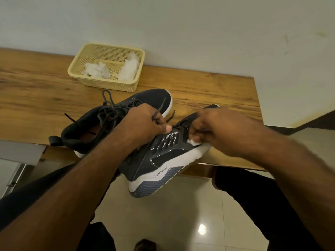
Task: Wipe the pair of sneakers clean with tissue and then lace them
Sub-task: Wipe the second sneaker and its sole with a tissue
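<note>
Wiping the side of the held sneaker (163, 156) — heel toward the person, toe out over the table (45, 91).

Left hand (145, 122) grips it at the laces, tilted on edge, sole turned right. Right hand (213, 129), blurred, pinches a tissue wad (193, 142) against the upper just above the white midsole, nearer the toe. Long axis runs away from the body, so strokes likely follow it. Second sneaker (112, 120) lies just behind, on the table; basket (107, 82) of used tissue sits beyond.
</note>
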